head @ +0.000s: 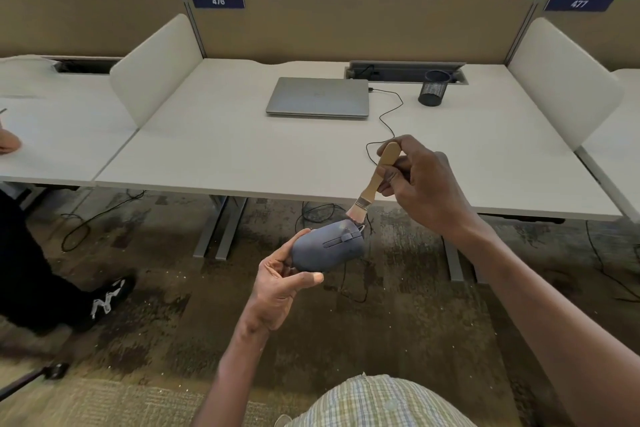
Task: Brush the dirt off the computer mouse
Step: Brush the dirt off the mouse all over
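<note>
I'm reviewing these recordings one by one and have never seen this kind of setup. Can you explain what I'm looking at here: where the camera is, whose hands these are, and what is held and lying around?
There is no machine: one wide-angle camera is worn on a person's head and looks down at their own two bare hands. The left hand holds a grey computer mouse in the air, in front of the desk. The right hand pinches the wooden handle of a small brush, whose bristles touch the front end of the mouse. On the white desk lie a closed laptop with a black cable plugged in, and a black mesh pen cup. At the left edge, another person's leg and shoe show.
</note>
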The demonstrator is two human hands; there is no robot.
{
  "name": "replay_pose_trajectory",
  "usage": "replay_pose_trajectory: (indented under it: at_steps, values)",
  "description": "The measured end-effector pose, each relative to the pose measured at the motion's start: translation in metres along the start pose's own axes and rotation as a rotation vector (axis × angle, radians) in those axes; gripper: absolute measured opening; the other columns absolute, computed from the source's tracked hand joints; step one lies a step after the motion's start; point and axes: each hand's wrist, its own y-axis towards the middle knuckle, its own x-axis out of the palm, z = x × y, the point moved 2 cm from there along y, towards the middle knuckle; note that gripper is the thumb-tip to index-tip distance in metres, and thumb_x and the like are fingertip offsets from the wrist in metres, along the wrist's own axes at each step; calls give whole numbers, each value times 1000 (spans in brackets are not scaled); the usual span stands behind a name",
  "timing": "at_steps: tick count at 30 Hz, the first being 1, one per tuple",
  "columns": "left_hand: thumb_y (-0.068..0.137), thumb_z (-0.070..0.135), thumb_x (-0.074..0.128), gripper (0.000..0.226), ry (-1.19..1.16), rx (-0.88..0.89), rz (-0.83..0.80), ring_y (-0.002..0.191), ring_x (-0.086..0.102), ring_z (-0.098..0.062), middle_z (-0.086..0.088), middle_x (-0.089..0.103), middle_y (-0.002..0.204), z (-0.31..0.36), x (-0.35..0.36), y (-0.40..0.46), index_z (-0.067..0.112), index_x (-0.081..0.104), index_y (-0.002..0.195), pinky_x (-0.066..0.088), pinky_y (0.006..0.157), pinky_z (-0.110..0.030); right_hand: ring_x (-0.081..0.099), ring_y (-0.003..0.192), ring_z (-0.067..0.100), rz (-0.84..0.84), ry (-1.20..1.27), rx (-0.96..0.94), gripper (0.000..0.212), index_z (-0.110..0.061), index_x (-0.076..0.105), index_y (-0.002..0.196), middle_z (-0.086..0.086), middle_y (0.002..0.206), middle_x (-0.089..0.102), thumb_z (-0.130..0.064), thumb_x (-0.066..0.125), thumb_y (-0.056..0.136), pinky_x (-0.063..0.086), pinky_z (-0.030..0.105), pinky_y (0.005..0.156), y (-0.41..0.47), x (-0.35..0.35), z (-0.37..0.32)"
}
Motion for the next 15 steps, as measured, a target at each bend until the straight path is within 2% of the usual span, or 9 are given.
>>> replay_pose_trajectory:
  at_steps: [7, 12, 15]
  values:
    - [56, 3, 90, 72, -1, -5, -33, 116, 72, -26, -5, 74, 126, 1, 4, 0, 23, 77, 124, 65, 82, -28, 72, 75, 19, -48, -26, -7, 21, -13, 56, 115, 10, 90, 72, -1, 56, 98, 61, 45, 72, 2, 9, -5]
    - [56, 1, 90, 74, -6, -4, -18, 116, 71, -28, -6, 73, 128, 2, 2, -1, 22, 76, 126, 65, 81, -29, 72, 73, 10, -8, -14, -31, 27, -26, 53, 107, 6, 87, 73, -1, 58, 97, 63, 38, 70, 0, 0, -7]
    - [58, 1, 89, 73, -10, -5, -11, 116, 72, -27, -6, 73, 128, 1, 1, 0, 24, 76, 126, 65, 81, -29, 72, 71, 11, -32, -33, -28, 26, -26, 54, 106, 4, 86, 73, -3, 59, 97, 62, 39, 68, -2, -2, -6]
